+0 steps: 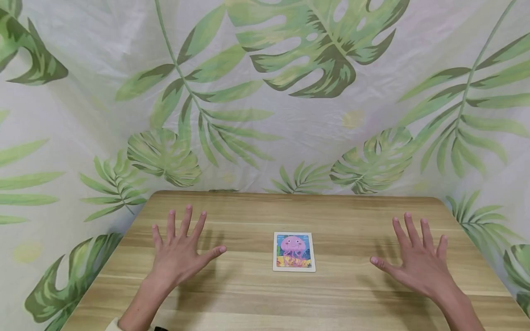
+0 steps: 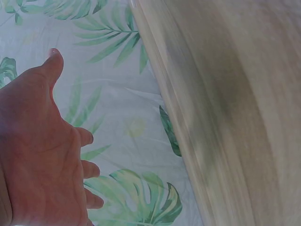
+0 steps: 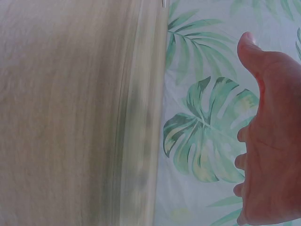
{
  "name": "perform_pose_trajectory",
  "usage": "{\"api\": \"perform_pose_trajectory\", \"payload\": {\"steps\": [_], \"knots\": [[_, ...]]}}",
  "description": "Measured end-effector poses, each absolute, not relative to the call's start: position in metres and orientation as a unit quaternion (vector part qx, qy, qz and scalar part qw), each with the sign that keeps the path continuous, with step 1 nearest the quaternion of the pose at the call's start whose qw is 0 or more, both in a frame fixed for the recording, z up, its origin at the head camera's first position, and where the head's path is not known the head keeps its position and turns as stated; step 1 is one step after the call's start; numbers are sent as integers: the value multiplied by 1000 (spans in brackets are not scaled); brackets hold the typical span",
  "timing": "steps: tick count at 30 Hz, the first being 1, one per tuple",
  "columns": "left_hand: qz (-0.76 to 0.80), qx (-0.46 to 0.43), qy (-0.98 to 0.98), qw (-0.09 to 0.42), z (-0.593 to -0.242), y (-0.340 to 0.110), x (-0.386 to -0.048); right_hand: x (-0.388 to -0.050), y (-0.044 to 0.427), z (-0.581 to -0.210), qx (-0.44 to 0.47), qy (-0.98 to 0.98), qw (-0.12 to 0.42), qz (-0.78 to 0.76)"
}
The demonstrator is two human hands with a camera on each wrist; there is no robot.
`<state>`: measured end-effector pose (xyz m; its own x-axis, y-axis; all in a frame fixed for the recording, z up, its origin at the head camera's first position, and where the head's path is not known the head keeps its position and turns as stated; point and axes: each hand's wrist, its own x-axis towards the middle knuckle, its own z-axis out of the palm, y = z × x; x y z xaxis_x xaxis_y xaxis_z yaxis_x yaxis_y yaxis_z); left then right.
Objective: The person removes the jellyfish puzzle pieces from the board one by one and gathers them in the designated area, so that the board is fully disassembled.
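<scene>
A small square picture card with a white border lies flat on the wooden table. Its picture is a pink jellyfish over a blue and yellow sea floor. To the card's left, my left hand is held over the table with fingers spread and nothing in it. My right hand is on the card's other side, likewise spread and holding nothing. Both hands are apart from the card. In the wrist views the left palm and right palm are bare.
Behind the table hangs a pale cloth printed with green leaves, and it also runs along both sides. The table's back edge meets this cloth. A light sleeve cuff shows at the left wrist.
</scene>
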<state>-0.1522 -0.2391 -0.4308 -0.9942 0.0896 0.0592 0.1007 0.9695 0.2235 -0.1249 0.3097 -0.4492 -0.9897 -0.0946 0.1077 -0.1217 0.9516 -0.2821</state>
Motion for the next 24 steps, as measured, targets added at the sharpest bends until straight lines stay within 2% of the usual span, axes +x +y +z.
{"api": "perform_pose_trajectory", "payload": {"steps": [24], "knots": [[-113, -51, -992, 24, -428, -236, -148, -125, 304, -455, 60, -985, 22, 161]]}}
